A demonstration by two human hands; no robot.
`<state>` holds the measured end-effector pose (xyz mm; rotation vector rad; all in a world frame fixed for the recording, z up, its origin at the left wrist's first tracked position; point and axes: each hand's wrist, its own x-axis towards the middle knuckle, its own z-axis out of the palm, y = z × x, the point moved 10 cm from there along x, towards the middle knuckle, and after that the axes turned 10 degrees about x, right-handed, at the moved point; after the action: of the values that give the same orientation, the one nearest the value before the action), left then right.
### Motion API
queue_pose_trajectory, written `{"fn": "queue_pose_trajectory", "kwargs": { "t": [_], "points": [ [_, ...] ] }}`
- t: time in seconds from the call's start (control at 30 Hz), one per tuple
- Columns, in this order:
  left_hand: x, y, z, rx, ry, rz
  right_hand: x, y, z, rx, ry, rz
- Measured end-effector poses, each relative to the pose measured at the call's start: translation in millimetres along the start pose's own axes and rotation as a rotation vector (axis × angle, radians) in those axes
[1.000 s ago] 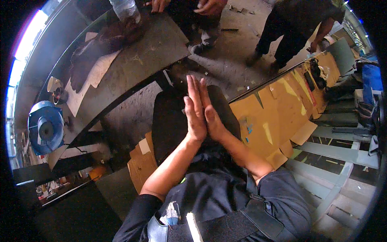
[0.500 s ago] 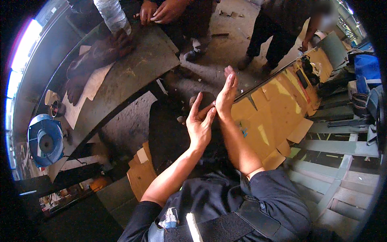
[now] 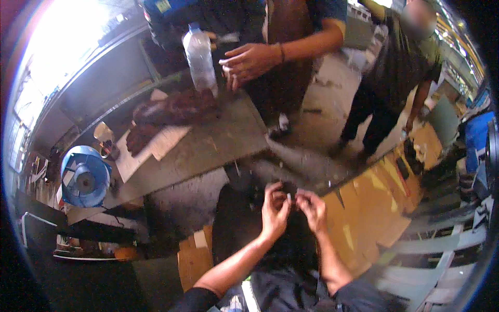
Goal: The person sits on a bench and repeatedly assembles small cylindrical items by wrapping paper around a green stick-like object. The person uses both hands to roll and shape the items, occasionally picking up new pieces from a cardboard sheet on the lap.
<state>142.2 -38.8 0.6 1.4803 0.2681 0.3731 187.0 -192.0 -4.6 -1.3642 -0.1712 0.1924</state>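
Observation:
My left hand point(image 3: 275, 210) is in front of my lap, fingers curled and thumb raised. A small whitish piece point(image 3: 289, 197) shows at its fingertips, too small and blurred to name. Just to the right, level with it, my right hand point(image 3: 313, 209) has thumb and fingers pinched together. Whatever is in that pinch, if anything, I cannot make out. A narrow gap parts the two hands, which are over dark clothing.
Dark gloves point(image 3: 174, 110) lie on a metal table point(image 3: 223, 135), beside a plastic bottle point(image 3: 199, 60) and a blue round fan-like device point(image 3: 84, 177). A co-worker's hand point(image 3: 252, 61) is by the bottle. Another person point(image 3: 392, 78) stands beyond flattened cardboard point(image 3: 364, 208) at right.
My hands, earlier raised with palms near each other and fingers stretched, are now lower, apart and curled in. The view has shifted upward. A co-worker's hand now reaches beside the bottle.

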Motion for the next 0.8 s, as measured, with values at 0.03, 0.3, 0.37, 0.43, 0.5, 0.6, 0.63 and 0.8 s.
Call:
{"fn": "queue_pose_trajectory", "kwargs": {
  "t": [0.03,0.3,0.37,0.43,0.5,0.6,0.63,0.8],
  "points": [
    [0.5,-6.9,0.1,0.013,0.002,0.01,-1.2,8.8,0.6,-0.098,-0.05,0.056],
    [-4.9,15.9,5.4,0.261,-0.105,0.083,-13.3,16.0,5.6,0.211,0.106,0.076],
    [-6.4,23.2,9.6,0.289,-0.13,0.154,-11.8,15.2,3.0,0.212,0.13,0.047],
    [-4.9,29.6,12.4,0.239,-0.156,0.188,-13.3,6.2,-0.8,0.132,0.169,-0.014],
    [-0.8,28.3,-1.3,0.052,-0.066,0.171,-18.3,-12.8,-3.6,-0.025,0.218,-0.107],
    [11.0,26.5,-10.7,-0.285,-0.05,0.017,-51.3,-42.1,46.0,-0.446,-0.068,-0.337],
    [15.4,28.5,-8.8,-0.359,-0.064,0.008,-60.0,-28.7,51.0,-0.363,-0.106,-0.256],
    [16.3,58.8,-15.9,-0.313,-0.021,0.233,-86.3,2.6,92.3,0.08,-0.366,-0.16]
  ]
}}
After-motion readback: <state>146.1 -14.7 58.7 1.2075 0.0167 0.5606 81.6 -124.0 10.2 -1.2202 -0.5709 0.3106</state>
